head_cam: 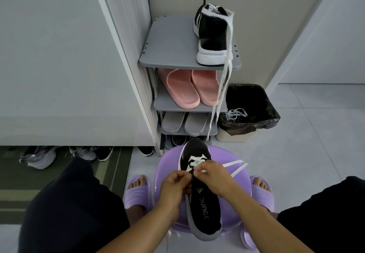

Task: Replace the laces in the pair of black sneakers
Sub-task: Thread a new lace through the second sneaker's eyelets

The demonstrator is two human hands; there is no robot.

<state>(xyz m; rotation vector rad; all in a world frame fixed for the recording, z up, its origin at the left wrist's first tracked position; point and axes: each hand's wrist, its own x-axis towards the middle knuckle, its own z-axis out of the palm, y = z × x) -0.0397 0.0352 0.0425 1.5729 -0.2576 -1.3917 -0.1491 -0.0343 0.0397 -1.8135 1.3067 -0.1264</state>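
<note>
Currently our left hand [174, 183] and right hand [214, 174] pinch the white lace [235, 166] w/ curled fingers at the sneaker [205, 203] tongue. Risk: an uneven pull likely mismatches the ends, or drags the sneaker off the stool [237, 205].

Light is dim, cool and even; shadows are soft. Brightest zone: the floor tiles [325, 114] at far right. Darkest: the inside of the bin [235, 137] and the gap under the cabinet [59, 65] at left. Wide-angle bending curves the cabinet edges. The sneaker [204, 203] near centre is sharp, lettering legible.
</note>
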